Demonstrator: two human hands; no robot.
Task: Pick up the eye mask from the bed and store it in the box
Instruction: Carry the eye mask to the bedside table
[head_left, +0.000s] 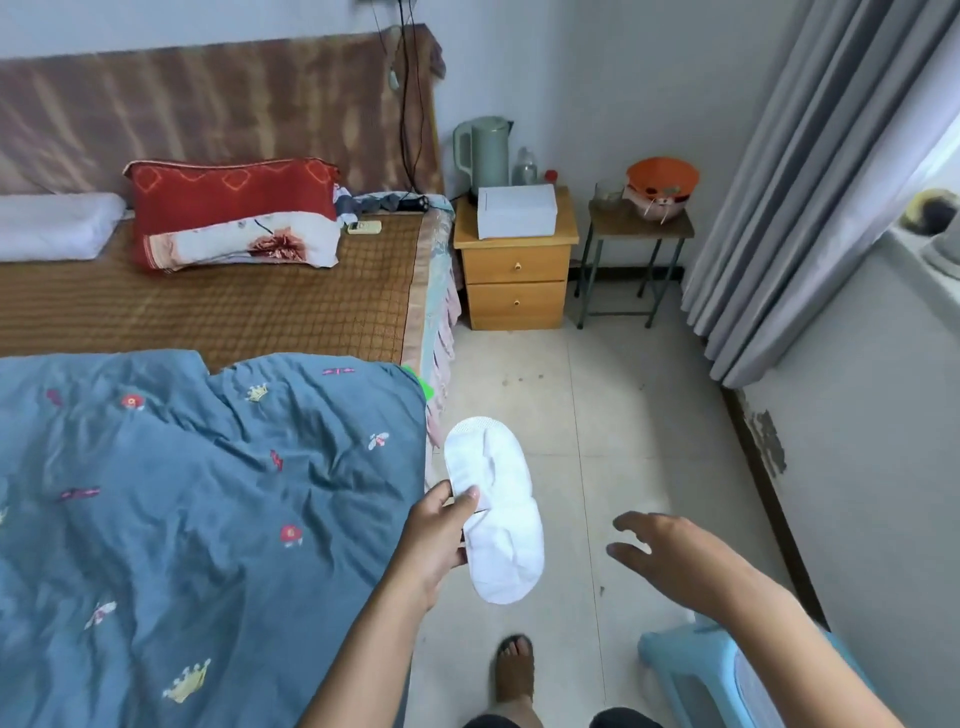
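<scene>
Now the eye mask (496, 512) is already off the bed (208, 312). The left hand (436, 540) holds it in the air over the floor (597, 415), just beside the right edge of the bed near its foot end. The fingers (470, 499) pinch the mask at its left edge, about at the middle, so both ends hang free. The right hand (670, 556) is empty, with its fingers spread wide, and it hovers a little to the right of the mask without touching it.

The white box (517, 210) stands on the wooden nightstand (514, 270) at the head end of the bed, well apart from the mask. Its lid seems to be closed.

I judge that the step in hand is the carrying. To do it well, the person should keep the pinch firm, because the mask is soft and light and could slip. The free right hand can reach the box first and lift the lid. The kettle (483, 153) stands just behind the box, so the lid should be opened with care.
</scene>
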